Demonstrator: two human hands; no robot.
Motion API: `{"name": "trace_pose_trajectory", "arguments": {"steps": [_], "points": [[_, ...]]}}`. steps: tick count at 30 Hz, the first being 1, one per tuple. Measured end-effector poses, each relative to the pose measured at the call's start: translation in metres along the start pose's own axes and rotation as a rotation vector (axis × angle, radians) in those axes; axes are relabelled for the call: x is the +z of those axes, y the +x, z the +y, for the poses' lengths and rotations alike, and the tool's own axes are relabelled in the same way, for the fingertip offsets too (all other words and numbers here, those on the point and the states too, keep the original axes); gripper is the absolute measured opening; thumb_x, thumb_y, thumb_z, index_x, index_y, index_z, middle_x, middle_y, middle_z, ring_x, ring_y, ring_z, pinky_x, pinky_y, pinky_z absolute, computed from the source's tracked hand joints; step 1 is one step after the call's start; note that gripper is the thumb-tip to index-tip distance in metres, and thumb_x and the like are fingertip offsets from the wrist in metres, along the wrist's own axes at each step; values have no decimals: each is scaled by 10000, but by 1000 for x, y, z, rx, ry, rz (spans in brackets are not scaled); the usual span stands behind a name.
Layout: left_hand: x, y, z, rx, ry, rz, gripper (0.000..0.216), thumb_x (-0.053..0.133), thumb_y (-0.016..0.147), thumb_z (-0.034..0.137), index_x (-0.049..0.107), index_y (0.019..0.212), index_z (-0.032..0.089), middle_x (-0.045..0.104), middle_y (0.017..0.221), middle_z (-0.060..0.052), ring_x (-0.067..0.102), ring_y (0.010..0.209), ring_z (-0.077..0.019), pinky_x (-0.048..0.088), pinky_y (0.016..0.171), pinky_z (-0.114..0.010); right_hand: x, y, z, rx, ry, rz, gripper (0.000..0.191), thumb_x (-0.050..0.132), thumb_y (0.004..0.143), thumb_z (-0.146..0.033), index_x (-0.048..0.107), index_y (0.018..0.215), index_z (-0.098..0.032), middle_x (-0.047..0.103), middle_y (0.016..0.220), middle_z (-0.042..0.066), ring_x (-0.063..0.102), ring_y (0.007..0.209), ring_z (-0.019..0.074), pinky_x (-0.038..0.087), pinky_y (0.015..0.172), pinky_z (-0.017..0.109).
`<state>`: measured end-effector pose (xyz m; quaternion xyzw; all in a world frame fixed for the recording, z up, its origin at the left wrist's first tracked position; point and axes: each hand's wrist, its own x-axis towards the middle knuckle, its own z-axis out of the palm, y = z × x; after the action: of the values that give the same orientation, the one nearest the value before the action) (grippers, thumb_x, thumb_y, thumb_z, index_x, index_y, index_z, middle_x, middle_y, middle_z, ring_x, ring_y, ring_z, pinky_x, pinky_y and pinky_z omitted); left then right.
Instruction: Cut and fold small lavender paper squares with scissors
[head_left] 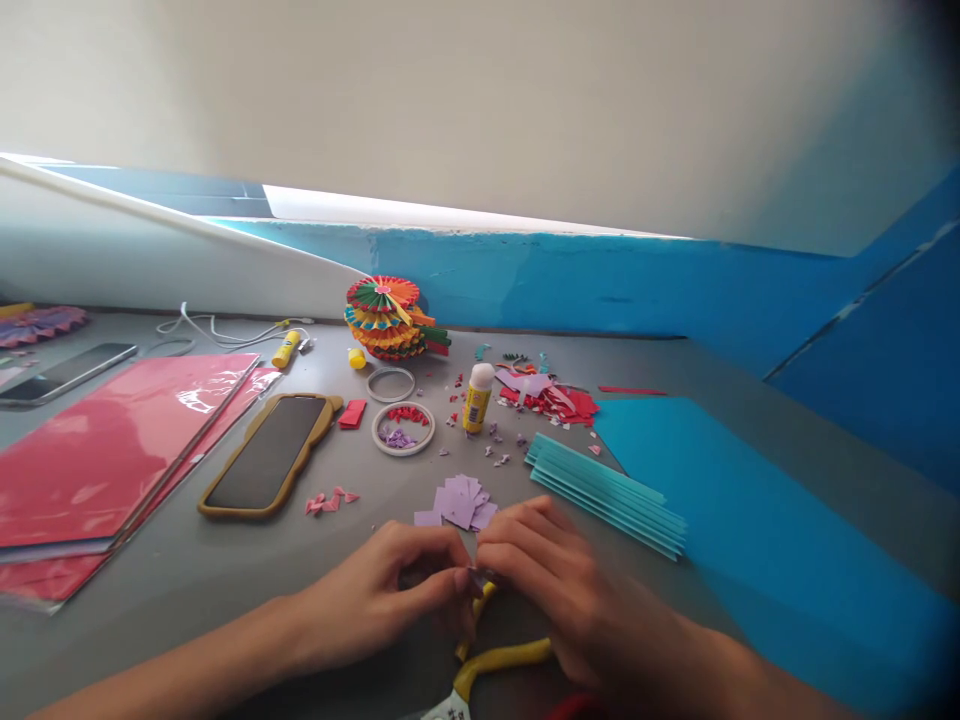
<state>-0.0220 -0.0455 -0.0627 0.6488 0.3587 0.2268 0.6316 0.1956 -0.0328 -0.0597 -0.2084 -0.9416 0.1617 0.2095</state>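
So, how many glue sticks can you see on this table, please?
2. One glue stick stands upright among paper scraps, and another glue stick lies at the back beside a white cable. More could be hidden under the red paper sheets.

Two hands show, one left hand (375, 600) and one right hand (551, 580); one pair of yellow-handled scissors (502, 660); two glue sticks, one upright glue stick (478, 398) and one lying glue stick (286, 348); one loose yellow cap (357, 358); two phones, one phone in a tan case (266, 455) and one bare phone (67, 373); one thin ring (391, 384); one round dish (403, 428); one stack of paper rosettes (382, 318); one large blue sheet (757, 500); one white cable (225, 330); the lilac paper squares (457, 503) overlap too much to count.
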Motion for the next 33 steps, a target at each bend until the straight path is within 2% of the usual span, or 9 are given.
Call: {"name": "trace_pose_trajectory", "arguments": {"steps": [3,6,11,16,20,26,29,31,33], "points": [[0,-1,3,5,94,4,292,484,928,376,624,822,142,652,763,-31,578,739,-152,438,701,-237,2,-3,2,-76,-77,42,311,321,921,-3,574,1058,-122,644,989,90,542,930,205,361,860,379],[0,-1,2,4,26,29,281,493,925,364,625,814,143,651,767,-28,584,757,-158,435,719,-243,0,-3,3,-171,-228,117,307,308,1009,-127,608,1067,-97,681,1004,89,571,964,200,342,892,381],[-1,2,-2,-11,-230,33,242,521,911,329,616,803,134,652,738,-31,594,740,-158,439,737,-260,-8,-4,2,-294,-483,140,347,308,1009,-93,630,1137,-71,701,1100,87,591,1036,193,364,902,369],[-2,4,-3,-26,-321,39,209,523,901,280,630,823,119,661,713,-37,594,712,-149,426,712,-248,-10,-7,1,-350,-644,113,382,286,1011,-96,643,1148,-94,671,1196,75,562,1124,183,385,920,350],[-5,5,-2,-37,-315,15,201,511,905,274,626,840,123,662,719,-39,593,709,-143,408,696,-231,-11,-7,-1,-370,-672,96,384,280,1009,-109,628,1171,-76,655,1225,88,545,1162,197,389,920,354],[-8,5,-1,-50,-331,-55,307,469,935,392,600,825,137,646,737,-41,586,717,-144,404,719,-243,-15,-7,0,-379,-575,60,360,308,981,-74,607,1181,-50,641,1243,109,532,1185,207,377,947,354],[-8,6,-1,-46,-325,-20,299,521,910,411,612,841,134,631,714,-27,563,677,-132,395,704,-235,-10,-4,3,-257,-375,178,325,335,1009,-145,563,1236,-99,651,1220,99,559,1135,207,402,919,361],[-7,6,0,-52,-309,16,306,525,907,421,621,862,134,627,703,-20,546,664,-125,383,687,-225,-5,-1,-1,10,-89,272,293,330,1025,-230,572,1185,-185,678,1134,59,592,1054,187,437,888,337],[-6,6,0,-38,-285,46,310,517,912,420,625,861,134,622,690,-15,533,666,-124,373,679,-220,0,2,-9,372,243,282,311,271,1038,-273,579,1052,-232,678,998,14,619,939,144,487,804,260]]}}
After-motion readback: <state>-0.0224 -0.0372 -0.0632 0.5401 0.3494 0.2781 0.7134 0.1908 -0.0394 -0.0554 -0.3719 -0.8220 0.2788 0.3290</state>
